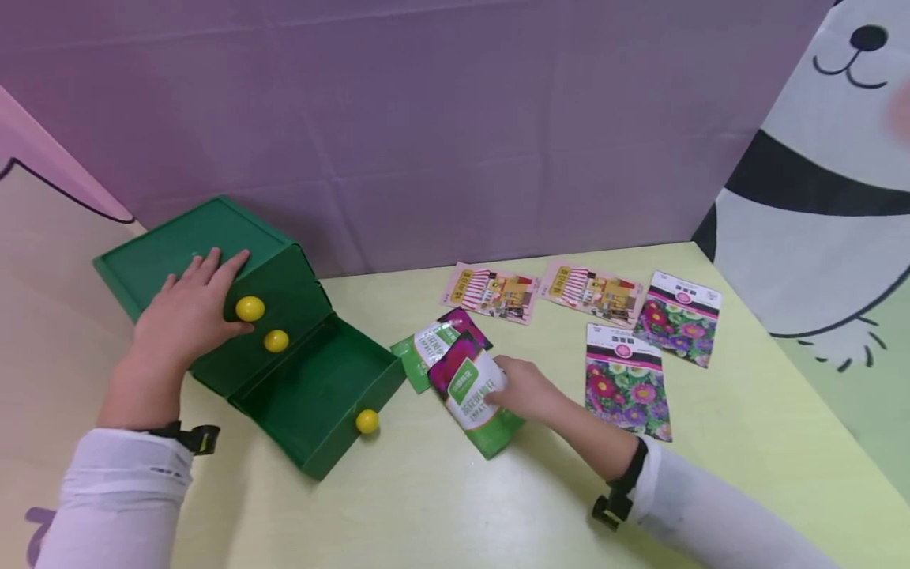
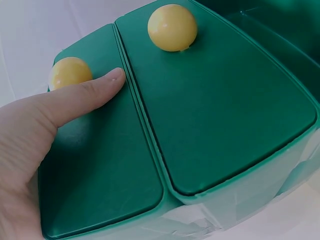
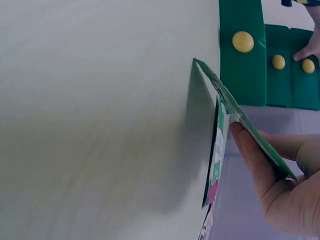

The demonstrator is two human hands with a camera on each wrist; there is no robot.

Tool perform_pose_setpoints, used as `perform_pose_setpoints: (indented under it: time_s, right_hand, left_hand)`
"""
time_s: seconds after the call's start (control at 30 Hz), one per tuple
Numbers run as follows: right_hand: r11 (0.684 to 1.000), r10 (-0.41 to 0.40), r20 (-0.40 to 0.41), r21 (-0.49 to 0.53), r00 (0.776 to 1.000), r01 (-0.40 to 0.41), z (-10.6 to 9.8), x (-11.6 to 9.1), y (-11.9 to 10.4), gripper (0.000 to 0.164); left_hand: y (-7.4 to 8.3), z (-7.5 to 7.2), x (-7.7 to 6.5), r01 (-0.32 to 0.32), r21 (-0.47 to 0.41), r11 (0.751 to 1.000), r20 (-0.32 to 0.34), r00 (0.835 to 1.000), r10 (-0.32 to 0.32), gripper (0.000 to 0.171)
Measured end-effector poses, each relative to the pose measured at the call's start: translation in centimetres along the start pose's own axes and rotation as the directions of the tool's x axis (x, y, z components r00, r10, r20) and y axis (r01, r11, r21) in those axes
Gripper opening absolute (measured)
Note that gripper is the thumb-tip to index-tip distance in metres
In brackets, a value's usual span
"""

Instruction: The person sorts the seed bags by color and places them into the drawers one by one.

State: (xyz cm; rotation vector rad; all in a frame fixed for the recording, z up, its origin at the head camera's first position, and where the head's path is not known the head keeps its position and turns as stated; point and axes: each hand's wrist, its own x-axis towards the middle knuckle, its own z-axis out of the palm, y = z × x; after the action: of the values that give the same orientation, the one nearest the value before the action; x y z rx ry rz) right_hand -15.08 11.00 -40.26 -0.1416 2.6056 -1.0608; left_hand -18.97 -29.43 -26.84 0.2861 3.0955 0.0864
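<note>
Above the pale table (image 1: 426,514), the right hand (image 1: 524,387) pinches a packet (image 1: 471,395)

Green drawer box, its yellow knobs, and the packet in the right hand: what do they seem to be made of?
Green drawer box: probably smooth, satin plastic, from its even colour and soft highlights. Yellow knobs: glossy, with bright reflections; likely plastic, though painted wood is possible. Packet in the right hand: likely laminated plastic or foil, from its thin edge and slight sheen.
</note>
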Motion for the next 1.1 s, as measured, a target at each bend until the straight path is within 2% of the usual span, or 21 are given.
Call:
perform_pose_setpoints:
  time_s: [0.27, 0.33, 0.47, 0.57, 0.63, 0.83, 0.9, 0.97, 1.03, 1.1]
  right_hand:
    - [0.999, 0.001, -0.059, 0.050, 0.998, 0.002, -1.9, 0.3, 0.8, 0.057]
    - [0.998, 0.001, -0.076, 0.058, 0.997, 0.003, -2.6, 0.5, 1.0, 0.057]
    - [0.998, 0.001, -0.099, 0.068, 0.995, 0.005, -3.9, 0.8, 1.0, 0.062]
    - [0.997, 0.004, -0.099, 0.082, 0.995, 0.004, -4.5, 1.0, 0.8, 0.066]
    - [0.996, 0.005, -0.103, 0.094, 0.995, 0.005, -4.8, 1.0, 0.7, 0.067]
    - [0.994, 0.018, -0.127, 0.108, 0.992, -0.004, -5.5, 1.2, 0.4, 0.069]
    - [0.993, 0.021, -0.132, 0.119, 0.991, -0.005, -5.6, 1.3, 0.3, 0.069]
    - [0.992, 0.021, -0.136, 0.127, 0.990, -0.003, -5.7, 1.4, 0.2, 0.069]
    - [0.990, 0.023, -0.137, 0.138, 0.990, -0.004, -5.8, 1.4, 0.1, 0.068]
    - [0.988, 0.026, -0.135, 0.151, 0.990, -0.005, -5.8, 1.5, -0.1, 0.067]
  left_hand:
    - [0.2, 0.1, 0.4, 0.013, 0.003, 1.000, 0.030, 0.999, -0.013, 0.104]
    - [0.4, 0.0, 0.7, 0.012, 0.008, 1.000, 0.024, 1.000, -0.012, 0.103]
    - [0.8, -0.1, 0.8, 0.018, 0.044, 0.999, -0.036, 0.999, -0.017, 0.107]
    - [1.0, -0.2, 0.2, 0.039, 0.058, 0.998, -0.091, 0.995, -0.034, 0.113]
    - [1.0, -0.3, -0.5, 0.059, 0.037, 0.998, -0.116, 0.992, -0.054, 0.116]
    - [1.9, -1.1, -2.9, 0.098, -0.112, 0.989, -0.173, 0.978, -0.116, 0.122]
    - [2.8, -1.1, -3.6, 0.098, -0.162, 0.982, -0.217, 0.967, -0.133, 0.121]
    - [4.2, -0.8, -4.2, 0.079, -0.224, 0.971, -0.291, 0.946, -0.144, 0.119]
    - [5.9, 0.0, -4.4, 0.019, -0.275, 0.961, -0.406, 0.904, -0.134, 0.115]
    - [7.8, 1.1, -4.4, -0.091, -0.321, 0.943, -0.524, 0.846, -0.097, 0.110]
